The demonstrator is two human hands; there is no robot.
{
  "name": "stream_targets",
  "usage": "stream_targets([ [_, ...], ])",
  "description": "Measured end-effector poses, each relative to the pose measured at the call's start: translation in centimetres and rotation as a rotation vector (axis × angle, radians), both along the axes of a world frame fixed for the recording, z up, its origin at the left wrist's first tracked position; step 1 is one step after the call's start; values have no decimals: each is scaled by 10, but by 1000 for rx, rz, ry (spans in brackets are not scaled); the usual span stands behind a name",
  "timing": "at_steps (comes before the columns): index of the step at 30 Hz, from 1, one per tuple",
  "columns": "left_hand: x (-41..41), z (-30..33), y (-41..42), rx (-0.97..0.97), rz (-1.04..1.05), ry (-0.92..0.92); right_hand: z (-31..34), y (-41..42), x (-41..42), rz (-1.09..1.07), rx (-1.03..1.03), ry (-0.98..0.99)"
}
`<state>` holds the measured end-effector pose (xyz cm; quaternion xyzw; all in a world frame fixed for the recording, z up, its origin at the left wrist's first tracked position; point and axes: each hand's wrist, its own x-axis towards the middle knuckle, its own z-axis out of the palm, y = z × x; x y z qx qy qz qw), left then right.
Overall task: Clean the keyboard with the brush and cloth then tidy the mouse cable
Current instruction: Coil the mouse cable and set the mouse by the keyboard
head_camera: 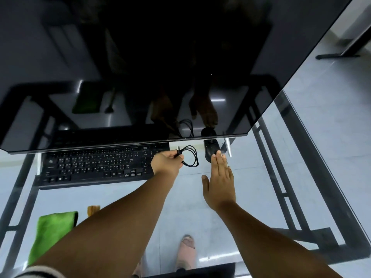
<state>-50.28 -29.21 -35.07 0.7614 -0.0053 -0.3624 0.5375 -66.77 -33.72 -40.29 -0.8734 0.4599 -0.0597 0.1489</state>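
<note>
A black keyboard [96, 165] lies on the glass table under the monitor's lower edge. To its right my left hand [166, 162] grips the coiled black mouse cable [190, 158], its USB plug sticking out above my fingers. The black mouse [210, 150] sits further right, half under the monitor. My right hand [219, 181] is flat with straight fingers, its fingertips touching the mouse's near end. A green cloth [52, 233] lies at the near left. The brush's wooden handle [93, 210] peeks out beside my left forearm, the rest hidden.
A large dark monitor [160, 67] fills the upper view and overhangs the keyboard and mouse. The glass table [281, 177] rests on a black frame; the floor and my foot show through it. A chair edge is at the bottom.
</note>
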Motion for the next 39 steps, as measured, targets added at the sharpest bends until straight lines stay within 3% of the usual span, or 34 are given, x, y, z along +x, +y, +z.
stream_targets([
  [13, -5, -13, -21, 242, -97, -276, -4, -1, -1, 0, 26, 21],
  [21, -1, -7, -22, 409, -182, -345, -5, -2, -2, -1, 36, 17],
  [33, -2, -4, -19, 430, -246, -426, -5, -2, -2, -13, 45, -24],
  [39, -2, -4, -14, 348, -226, -452, -4, -2, -2, -31, 51, -64],
])
